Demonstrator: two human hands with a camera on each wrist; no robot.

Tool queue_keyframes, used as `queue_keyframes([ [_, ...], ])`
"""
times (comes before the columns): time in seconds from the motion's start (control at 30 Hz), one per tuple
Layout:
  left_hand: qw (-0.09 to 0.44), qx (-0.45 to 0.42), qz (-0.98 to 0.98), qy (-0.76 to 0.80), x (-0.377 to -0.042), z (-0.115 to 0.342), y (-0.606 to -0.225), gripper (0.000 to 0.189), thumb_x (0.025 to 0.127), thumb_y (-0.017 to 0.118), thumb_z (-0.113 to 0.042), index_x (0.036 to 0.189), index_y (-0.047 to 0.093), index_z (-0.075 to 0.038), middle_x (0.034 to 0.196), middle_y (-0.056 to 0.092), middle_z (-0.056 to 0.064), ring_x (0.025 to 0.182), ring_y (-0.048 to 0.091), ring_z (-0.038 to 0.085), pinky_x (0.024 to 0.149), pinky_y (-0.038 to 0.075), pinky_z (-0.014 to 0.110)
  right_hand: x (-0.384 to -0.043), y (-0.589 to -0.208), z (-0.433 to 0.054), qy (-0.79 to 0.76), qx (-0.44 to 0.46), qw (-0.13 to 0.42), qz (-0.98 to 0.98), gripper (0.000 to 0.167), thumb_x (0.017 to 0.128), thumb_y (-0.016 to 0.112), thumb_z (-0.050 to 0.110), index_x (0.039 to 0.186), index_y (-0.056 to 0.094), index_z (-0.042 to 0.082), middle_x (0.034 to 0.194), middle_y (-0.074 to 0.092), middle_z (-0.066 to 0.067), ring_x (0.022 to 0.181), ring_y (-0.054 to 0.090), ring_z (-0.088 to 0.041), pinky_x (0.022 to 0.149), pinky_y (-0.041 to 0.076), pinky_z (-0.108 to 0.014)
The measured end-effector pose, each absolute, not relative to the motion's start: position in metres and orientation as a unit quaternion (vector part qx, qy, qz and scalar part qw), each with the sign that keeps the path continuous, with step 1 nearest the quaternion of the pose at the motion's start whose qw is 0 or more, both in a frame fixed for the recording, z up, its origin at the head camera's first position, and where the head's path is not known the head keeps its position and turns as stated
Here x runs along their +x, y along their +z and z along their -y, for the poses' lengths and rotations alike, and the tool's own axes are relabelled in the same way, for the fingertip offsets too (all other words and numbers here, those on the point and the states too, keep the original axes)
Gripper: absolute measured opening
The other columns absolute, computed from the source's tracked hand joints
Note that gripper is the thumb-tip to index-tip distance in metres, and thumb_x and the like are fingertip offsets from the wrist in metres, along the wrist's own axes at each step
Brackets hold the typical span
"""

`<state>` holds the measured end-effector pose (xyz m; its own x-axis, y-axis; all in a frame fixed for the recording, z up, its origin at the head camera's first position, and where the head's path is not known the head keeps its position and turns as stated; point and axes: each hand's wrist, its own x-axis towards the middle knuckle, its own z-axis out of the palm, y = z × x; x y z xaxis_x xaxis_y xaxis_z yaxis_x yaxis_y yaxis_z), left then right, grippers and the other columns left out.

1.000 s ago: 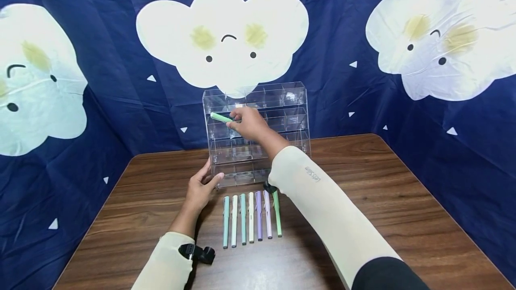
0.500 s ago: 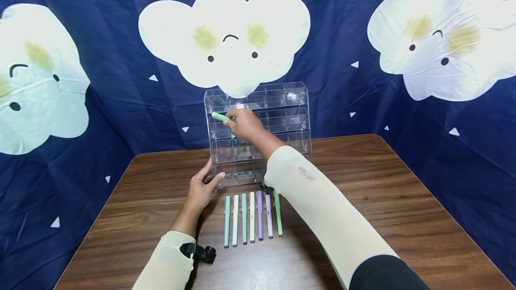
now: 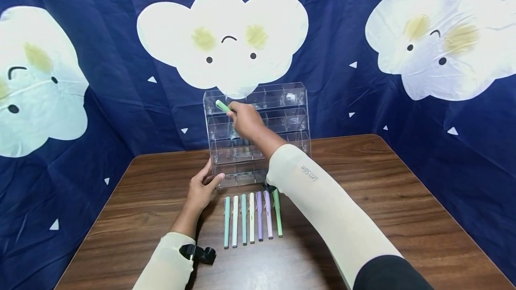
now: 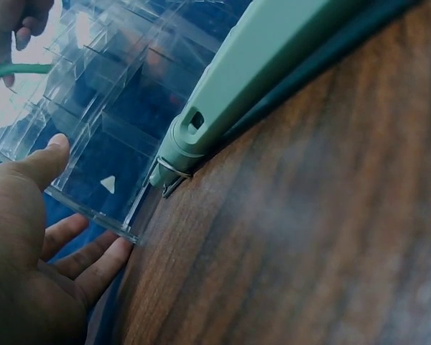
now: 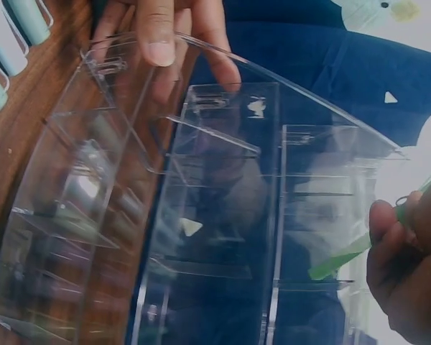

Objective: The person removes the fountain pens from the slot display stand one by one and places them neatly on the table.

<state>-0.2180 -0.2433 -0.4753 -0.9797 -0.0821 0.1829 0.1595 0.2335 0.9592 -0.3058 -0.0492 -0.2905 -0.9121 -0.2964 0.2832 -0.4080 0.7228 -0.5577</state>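
Note:
In the head view my right hand (image 3: 247, 120) pinches a light green pen (image 3: 223, 106) before the upper left of a clear tiered display rack (image 3: 278, 120). The pen tilts, one end pointing up and left; in the right wrist view its other end (image 5: 334, 266) slants toward the rack's compartments. Whether it touches the rack I cannot tell. My left hand (image 3: 201, 187) grips the rack's lower left side, thumb (image 4: 54, 154) in front and the other fingers around the edge. The right hand's fingers partly cover the pen.
Several pens lie side by side in front of the rack, among them a teal pen (image 3: 226, 223), a purple pen (image 3: 260, 216) and a green pen (image 3: 277, 214). They rest on a brown wooden table (image 3: 363, 182). A blue cloth (image 3: 334, 102) with white clouds hangs behind.
The pen in my right hand has risen from the second tier's height to the top tier's and tilts more steeply. My left hand stays at the rack's side.

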Motion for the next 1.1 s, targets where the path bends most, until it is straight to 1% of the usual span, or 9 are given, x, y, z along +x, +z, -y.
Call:
queue_keyframes([
  [0.17, 0.093, -0.026, 0.78, -0.618, -0.216, 0.244, -0.474, 0.075, 0.104, 0.078, -0.016, 0.169, 0.041, -0.024, 0.162, 0.055, 0.025, 0.144, 0.06, 0.047, 0.088, 0.055, 0.011, -0.301, -0.28, 0.045, 0.343, 0.202, 0.139, 0.907, 0.026, 0.116, 0.05, 0.027, 0.132, 0.066, 0.014, 0.117, 0.075, -0.008, 0.083, 0.059, -0.02, 0.072, 0.047, -0.031],
  [0.27, 0.093, -0.029, 0.782, -0.615, -0.215, 0.244, -0.475, 0.075, 0.104, 0.078, -0.016, 0.169, 0.042, -0.024, 0.163, 0.054, 0.024, 0.144, 0.06, 0.047, 0.089, 0.055, 0.01, -0.298, -0.275, 0.043, 0.378, 0.208, 0.163, 0.887, 0.028, 0.116, 0.05, 0.023, 0.137, 0.065, 0.012, 0.123, 0.075, -0.01, 0.09, 0.067, -0.02, 0.075, 0.054, -0.03],
  [0.4, 0.099, -0.029, 0.783, -0.614, -0.216, 0.244, -0.476, 0.074, 0.104, 0.078, -0.015, 0.168, 0.043, -0.025, 0.161, 0.056, 0.024, 0.142, 0.061, 0.048, 0.089, 0.055, 0.009, -0.291, -0.271, 0.043, 0.422, 0.214, 0.179, 0.863, 0.032, 0.116, 0.049, 0.018, 0.145, 0.061, 0.011, 0.123, 0.073, -0.011, 0.093, 0.075, -0.02, 0.077, 0.061, -0.028],
  [0.5, 0.102, -0.029, 0.782, -0.614, -0.217, 0.244, -0.476, 0.075, 0.103, 0.078, -0.013, 0.168, 0.043, -0.025, 0.159, 0.058, 0.025, 0.14, 0.062, 0.048, 0.087, 0.056, 0.01, -0.287, -0.268, 0.043, 0.43, 0.219, 0.195, 0.854, 0.035, 0.116, 0.048, 0.012, 0.15, 0.057, 0.011, 0.121, 0.073, -0.013, 0.092, 0.076, -0.021, 0.078, 0.061, -0.029],
  [0.6, 0.1, -0.028, 0.783, -0.613, -0.217, 0.244, -0.476, 0.075, 0.103, 0.078, -0.014, 0.168, 0.043, -0.026, 0.159, 0.058, 0.025, 0.14, 0.063, 0.048, 0.087, 0.056, 0.01, -0.283, -0.263, 0.042, 0.426, 0.222, 0.205, 0.853, 0.041, 0.116, 0.048, 0.006, 0.156, 0.052, 0.012, 0.128, 0.073, -0.014, 0.092, 0.075, -0.021, 0.078, 0.06, -0.03],
  [0.73, 0.097, -0.027, 0.784, -0.612, -0.217, 0.246, -0.476, 0.074, 0.104, 0.078, -0.017, 0.168, 0.043, -0.028, 0.159, 0.058, 0.024, 0.141, 0.062, 0.047, 0.089, 0.055, 0.01, -0.278, -0.257, 0.039, 0.446, 0.232, 0.203, 0.84, 0.048, 0.115, 0.044, 0.001, 0.162, 0.044, 0.013, 0.14, 0.069, -0.016, 0.091, 0.072, -0.021, 0.075, 0.058, -0.03],
  [0.9, 0.1, -0.027, 0.784, -0.611, -0.217, 0.245, -0.476, 0.074, 0.104, 0.078, -0.016, 0.168, 0.043, -0.027, 0.158, 0.059, 0.025, 0.141, 0.062, 0.048, 0.088, 0.056, 0.011, -0.269, -0.26, 0.029, 0.476, 0.262, 0.196, 0.816, 0.05, 0.115, 0.042, -0.001, 0.164, 0.039, 0.01, 0.136, 0.068, -0.017, 0.092, 0.071, -0.025, 0.074, 0.057, -0.031],
  [0.97, 0.101, -0.024, 0.783, -0.613, -0.217, 0.245, -0.476, 0.075, 0.103, 0.078, -0.016, 0.168, 0.043, -0.027, 0.158, 0.059, 0.026, 0.14, 0.062, 0.048, 0.087, 0.057, 0.011, -0.265, -0.263, 0.024, 0.479, 0.275, 0.196, 0.81, 0.05, 0.115, 0.043, -0.001, 0.165, 0.037, 0.008, 0.134, 0.069, -0.018, 0.094, 0.072, -0.027, 0.075, 0.057, -0.032],
  [1.1, 0.101, -0.022, 0.78, -0.617, -0.216, 0.244, -0.476, 0.075, 0.103, 0.078, -0.014, 0.168, 0.043, -0.026, 0.157, 0.059, 0.028, 0.14, 0.063, 0.048, 0.084, 0.059, 0.013, -0.258, -0.271, 0.011, 0.478, 0.297, 0.204, 0.801, 0.053, 0.116, 0.044, 0.001, 0.167, 0.03, 0.005, 0.132, 0.071, -0.02, 0.092, 0.074, -0.033, 0.075, 0.057, -0.034],
])
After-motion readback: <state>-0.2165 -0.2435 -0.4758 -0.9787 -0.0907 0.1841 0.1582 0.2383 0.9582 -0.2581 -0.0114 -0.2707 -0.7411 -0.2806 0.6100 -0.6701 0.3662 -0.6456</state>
